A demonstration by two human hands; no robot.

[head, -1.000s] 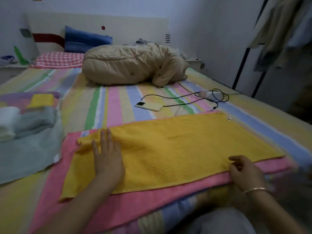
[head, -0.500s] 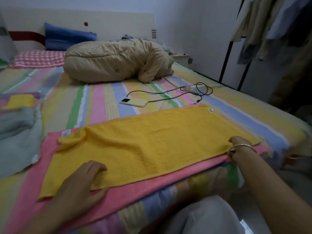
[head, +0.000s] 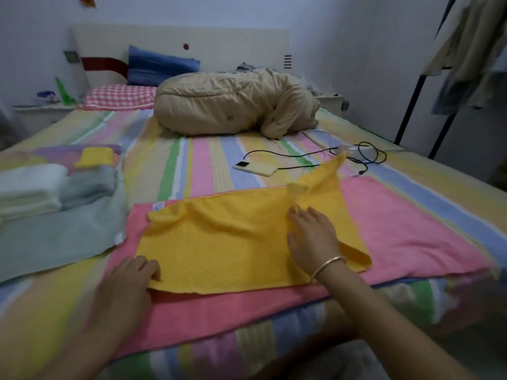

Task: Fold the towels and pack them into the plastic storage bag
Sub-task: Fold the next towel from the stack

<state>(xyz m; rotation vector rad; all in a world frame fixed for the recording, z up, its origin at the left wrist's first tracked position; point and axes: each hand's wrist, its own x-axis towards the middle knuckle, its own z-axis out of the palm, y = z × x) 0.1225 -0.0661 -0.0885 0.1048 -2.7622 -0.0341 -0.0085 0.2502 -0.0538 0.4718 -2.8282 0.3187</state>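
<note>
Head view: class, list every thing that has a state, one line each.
yellow towel: half folded, right end lifted leftward
pink towel: spread flat underneath
white towel: folded
phone: cable attached
left hand: pinches yellow towel's near corner
right hand: at lifted end, grip unclear

The yellow towel (head: 225,242) covers the middle of the pink towel (head: 411,229), whose near right corner is smeared.

The yellow towel's raised right end is blurred; its edge cannot be traced.

The right hand (head: 312,237) shows only its back. Its thumb and grip on the cloth cannot be confirmed.

The left hand (head: 129,281) hides its thumb. Both forearms are cut by the bottom edge.

The grey-green towel (head: 55,242) and the white towel (head: 27,187) run off the left edge.

Hanging clothes (head: 466,50) are blurred and cut off at the top and right.

The small items on the nightstand (head: 41,111) cannot be made out.
</note>
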